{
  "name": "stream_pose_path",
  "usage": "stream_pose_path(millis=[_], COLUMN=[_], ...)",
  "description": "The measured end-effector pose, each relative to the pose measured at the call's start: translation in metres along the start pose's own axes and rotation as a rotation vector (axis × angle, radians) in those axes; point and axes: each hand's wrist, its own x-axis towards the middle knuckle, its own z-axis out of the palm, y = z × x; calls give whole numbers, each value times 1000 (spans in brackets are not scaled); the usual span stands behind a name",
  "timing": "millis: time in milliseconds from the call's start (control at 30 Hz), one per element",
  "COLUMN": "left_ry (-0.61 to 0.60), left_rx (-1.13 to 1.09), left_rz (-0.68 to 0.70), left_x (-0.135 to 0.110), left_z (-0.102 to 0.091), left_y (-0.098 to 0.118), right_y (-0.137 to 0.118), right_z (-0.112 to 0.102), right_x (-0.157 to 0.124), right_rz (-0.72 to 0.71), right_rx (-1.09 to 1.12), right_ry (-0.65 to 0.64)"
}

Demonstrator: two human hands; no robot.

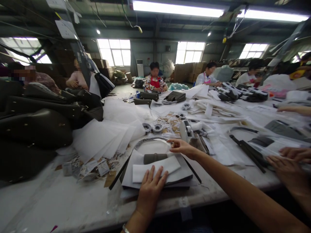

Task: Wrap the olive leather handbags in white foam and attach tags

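Left hand (151,189) is lying palm down, open, fingers slightly spread, on the folded white sheet (165,163); bracelet (125,228) is showing at the wrist. Right hand (182,149) is sitting farther out, fingers loosely bent, by the right end of a wrapped handle (143,141); can't tell if it's pinching the handle or just touching. Dark flat bag (185,179) is lying under white sheets at the front of the tabletop (60,200), straight ahead of the person, handle looping on its far side. Brown-green band (154,158) is showing between handle and folded sheet.

Tape rolls (157,128) and tape dispenser (186,131) are standing just beyond the handle, blocking the far side. White sheet stack (97,139) and tag heap (91,169) are crowding the left, dark bag pile (34,129) farther left. Co-worker's hands (283,166) are working at the right.

Front tabletop edge is running close below the bag. Pale surface is showing at front left and, more narrowly, between bag and co-worker's hands.
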Motion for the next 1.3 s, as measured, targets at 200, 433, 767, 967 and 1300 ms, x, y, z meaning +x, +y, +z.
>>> stream_pose_path(millis=[200, 433, 767, 967, 1300], left_ry=[46, 14, -114, -173, -239], left_rx=[-56, -42, -39, -75, -96], left_rz=[-60, -42, -14, -49, -41], left_x=[-5, -1, 12, 14, 19], left_z=[13, 4, -15, -16, -24], left_y=[4, 1, -1, 0, 2], right_y=[3, -16, -9, -8, 40], right_z=[-7, 1, 33, 43, 57], right_x=[-21, -50, -118, -131, -151], right_rz=[-82, -325, -347, -509, -792], right_rx=[-46, -314, -456, -491, -716], right_ry=[-46, 96, 162, 222, 338])
